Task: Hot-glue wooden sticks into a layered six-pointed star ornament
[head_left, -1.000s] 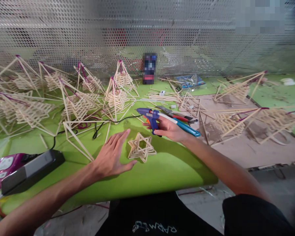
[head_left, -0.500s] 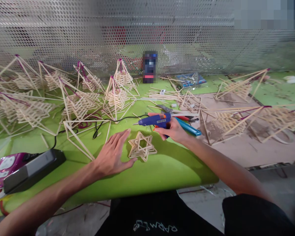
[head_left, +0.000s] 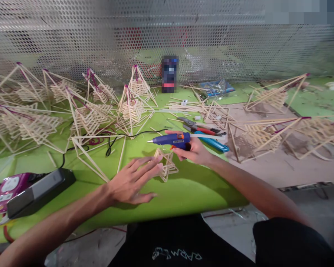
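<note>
My right hand (head_left: 194, 150) grips a blue glue gun (head_left: 171, 139) with an orange trigger, its nozzle pointing left and a clear glue stick (head_left: 207, 137) coming out of its back. Below the nozzle lies a stacked six-pointed star of thin wooden sticks (head_left: 169, 169) on the green table. My left hand (head_left: 136, 177) is open, fingers stretched out over the star's left side and hiding part of it. Whether the fingertips touch the star, I cannot tell. A black cord (head_left: 139, 132) runs left from the glue gun.
Stick pyramids with purple-tied tops (head_left: 130, 107) crowd the left and back. More stand on a brown board (head_left: 267, 174) at right. Pruning shears (head_left: 203, 129) and a blue cutter knife (head_left: 213, 142) lie beyond my right hand. A phone (head_left: 169, 74) leans against the mesh. A grey box (head_left: 41, 193) sits left.
My left hand has moved right, from beside the star to over its left part. The glue gun has shifted slightly left and down in my right hand.
</note>
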The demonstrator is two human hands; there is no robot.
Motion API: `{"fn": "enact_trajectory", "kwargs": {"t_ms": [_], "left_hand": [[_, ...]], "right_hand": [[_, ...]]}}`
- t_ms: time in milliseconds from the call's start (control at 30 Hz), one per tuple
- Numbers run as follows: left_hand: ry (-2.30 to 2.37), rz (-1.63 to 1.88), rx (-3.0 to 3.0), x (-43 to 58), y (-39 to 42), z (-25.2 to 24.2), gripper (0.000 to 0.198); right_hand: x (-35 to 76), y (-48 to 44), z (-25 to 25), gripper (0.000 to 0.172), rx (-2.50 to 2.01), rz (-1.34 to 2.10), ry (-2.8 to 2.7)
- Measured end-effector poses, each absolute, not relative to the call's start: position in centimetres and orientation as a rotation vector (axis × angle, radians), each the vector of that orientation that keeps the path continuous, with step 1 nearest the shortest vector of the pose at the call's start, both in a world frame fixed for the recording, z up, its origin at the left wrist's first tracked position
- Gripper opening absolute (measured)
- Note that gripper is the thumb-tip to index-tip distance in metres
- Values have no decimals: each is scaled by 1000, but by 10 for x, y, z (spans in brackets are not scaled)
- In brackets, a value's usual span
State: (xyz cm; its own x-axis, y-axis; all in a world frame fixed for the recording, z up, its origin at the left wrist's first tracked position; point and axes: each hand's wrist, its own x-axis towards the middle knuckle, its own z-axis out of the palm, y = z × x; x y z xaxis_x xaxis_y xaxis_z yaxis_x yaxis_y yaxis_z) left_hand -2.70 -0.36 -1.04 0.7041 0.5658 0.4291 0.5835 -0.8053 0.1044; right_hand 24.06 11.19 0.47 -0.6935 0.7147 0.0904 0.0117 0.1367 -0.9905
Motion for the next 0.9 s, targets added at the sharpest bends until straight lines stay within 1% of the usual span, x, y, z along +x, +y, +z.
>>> {"fn": "enact_trajectory", "kwargs": {"t_ms": [200,433,800,900], "left_hand": [[-957,-589,-2855,-25,-6,-10,84],[-997,-508,-2841,-25,-5,-9,90],[-1044,-467,-2838,-26,-7,-7,86],[-1053,-456,-2841,-26,-7,-6,87]], "right_hand": [[236,98,8,60,-650,1552,-1886],[233,88,12,53,-646,1532,-1929],[235,91,6,59,-587,1567,-1888],[235,91,6,60,-606,1579,-1874]]}}
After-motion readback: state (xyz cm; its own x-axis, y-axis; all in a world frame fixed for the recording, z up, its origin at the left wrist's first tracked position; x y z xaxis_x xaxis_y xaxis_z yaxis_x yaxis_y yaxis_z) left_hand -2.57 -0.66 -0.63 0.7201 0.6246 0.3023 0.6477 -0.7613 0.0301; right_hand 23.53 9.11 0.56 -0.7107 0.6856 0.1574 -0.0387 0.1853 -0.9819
